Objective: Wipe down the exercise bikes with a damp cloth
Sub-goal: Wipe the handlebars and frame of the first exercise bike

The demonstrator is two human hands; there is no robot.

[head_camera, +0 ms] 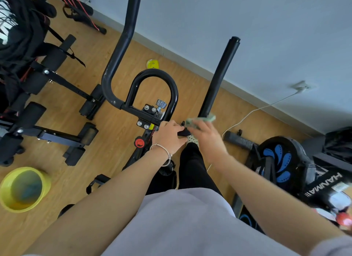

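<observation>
Past the shirt [182, 227], left hand [169, 134] grips the handlebar [137, 110]; right hand [207, 135], fingers clutching the cloth [200, 119], should press firmly along the bar.

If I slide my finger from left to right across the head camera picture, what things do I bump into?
Yellow basin → red knob → left hand → green cloth held in the right hand → blue-patterned machine.

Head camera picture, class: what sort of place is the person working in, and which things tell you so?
Probably a home gym or small workout room. An exercise bike's handlebars fill the middle, a padded bench stands on the wooden floor, and another machine with a blue-patterned wheel sits by the wall.
</observation>
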